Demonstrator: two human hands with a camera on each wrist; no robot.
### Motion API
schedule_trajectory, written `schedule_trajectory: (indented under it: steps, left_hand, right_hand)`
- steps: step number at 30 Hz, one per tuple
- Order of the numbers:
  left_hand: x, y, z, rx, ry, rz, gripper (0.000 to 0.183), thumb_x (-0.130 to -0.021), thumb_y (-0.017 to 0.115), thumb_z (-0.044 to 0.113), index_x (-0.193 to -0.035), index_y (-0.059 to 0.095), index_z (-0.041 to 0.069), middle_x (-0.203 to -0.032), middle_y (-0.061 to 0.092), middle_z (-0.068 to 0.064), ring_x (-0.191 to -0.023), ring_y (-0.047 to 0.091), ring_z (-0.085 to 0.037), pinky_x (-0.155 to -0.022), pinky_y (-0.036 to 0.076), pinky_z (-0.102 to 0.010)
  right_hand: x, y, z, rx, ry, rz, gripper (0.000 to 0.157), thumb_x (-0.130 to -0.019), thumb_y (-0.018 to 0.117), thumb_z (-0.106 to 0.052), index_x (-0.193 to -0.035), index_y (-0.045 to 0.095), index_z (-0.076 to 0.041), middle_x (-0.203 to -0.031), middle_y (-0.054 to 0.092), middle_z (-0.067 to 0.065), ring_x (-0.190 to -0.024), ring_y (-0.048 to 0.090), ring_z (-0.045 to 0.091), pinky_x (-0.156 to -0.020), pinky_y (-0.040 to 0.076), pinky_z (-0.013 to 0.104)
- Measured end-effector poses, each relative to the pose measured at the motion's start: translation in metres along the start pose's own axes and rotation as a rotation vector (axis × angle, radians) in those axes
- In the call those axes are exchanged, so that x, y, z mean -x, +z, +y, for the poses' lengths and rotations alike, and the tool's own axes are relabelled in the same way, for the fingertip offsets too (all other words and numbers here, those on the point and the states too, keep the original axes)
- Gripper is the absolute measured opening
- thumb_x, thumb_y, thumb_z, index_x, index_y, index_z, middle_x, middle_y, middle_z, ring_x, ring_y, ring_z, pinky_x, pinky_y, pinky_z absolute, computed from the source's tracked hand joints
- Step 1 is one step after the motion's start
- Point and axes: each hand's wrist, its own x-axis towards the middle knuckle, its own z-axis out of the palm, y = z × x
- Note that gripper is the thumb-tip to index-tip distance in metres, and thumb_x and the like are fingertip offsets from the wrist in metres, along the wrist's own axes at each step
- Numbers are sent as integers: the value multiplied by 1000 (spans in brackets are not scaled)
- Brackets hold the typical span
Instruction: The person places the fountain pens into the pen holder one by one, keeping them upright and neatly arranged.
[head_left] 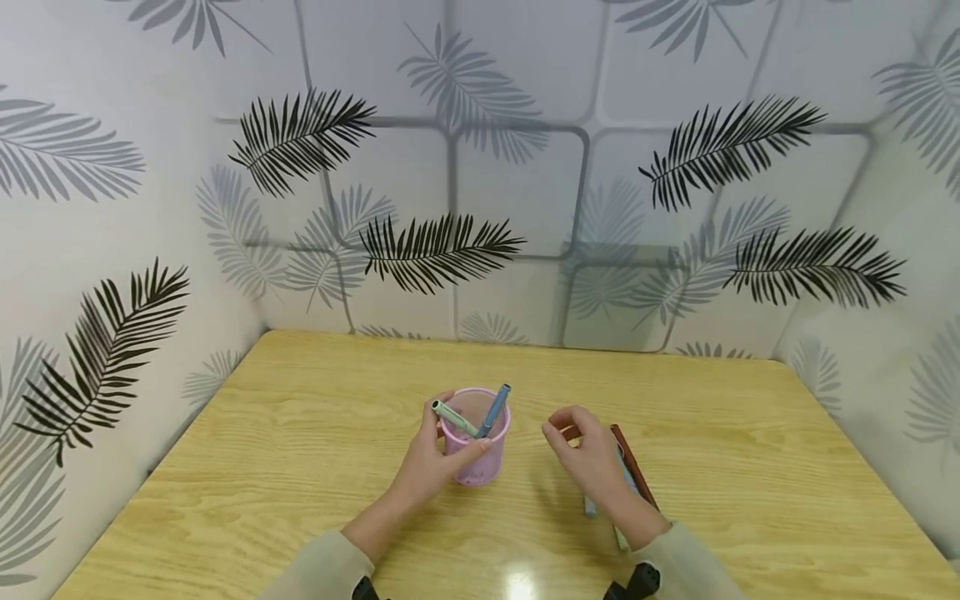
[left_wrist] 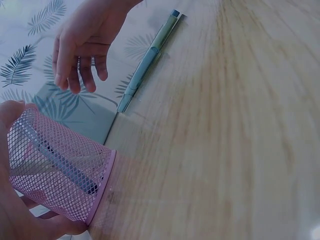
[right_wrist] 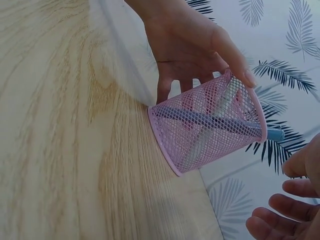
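Note:
A pink mesh pen cup (head_left: pixel 480 468) stands on the table, and my left hand (head_left: pixel 427 468) grips it from the left, thumb across the near side and fingers behind. Inside lean a pale green pen (head_left: pixel 453 418) and a blue pen (head_left: pixel 493 412), their ends sticking out past the rim. To the right of the cup, apart from it, my right hand (head_left: pixel 588 460) hovers with loosely bent fingers and holds nothing. Under and beside that hand lie several pens, among them a reddish-brown pen (head_left: pixel 634 467) and a light blue pen (head_left: pixel 590 505), partly hidden by hand and wrist.
The wooden table (head_left: pixel 330 392) reaches back to a wall (head_left: pixel 517 300) with a leaf pattern. Similar patterned surfaces rise at the left and right sides. In the left wrist view, a green-blue pen (left_wrist: pixel 149 59) lies on the wood beyond the cup.

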Motion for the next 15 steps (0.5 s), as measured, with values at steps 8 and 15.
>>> schedule_trajectory:
  steps: [8, 15]
  left_hand:
    - [5, -3, 16, 18, -12, -18, 78, -83, 72, 24, -143, 24, 11, -134, 43, -20, -117, 44, -39, -85, 46, -48]
    - [11, -5, 37, 31, -20, -33, 76, -84, 70, 18, -143, 23, 7, -131, 44, -18, -117, 44, -39, -84, 47, -46]
  right_hand:
    - [1, -14, 5, 39, 8, -5, 15, -90, 63, -21, -98, 63, -8, -92, 62, 2, -81, 58, 17, -64, 48, 28]
    - [1, -29, 16, 58, 45, 11, 15, -90, 63, -18, -99, 62, -5, -93, 62, 5, -81, 57, 18, -67, 48, 29]
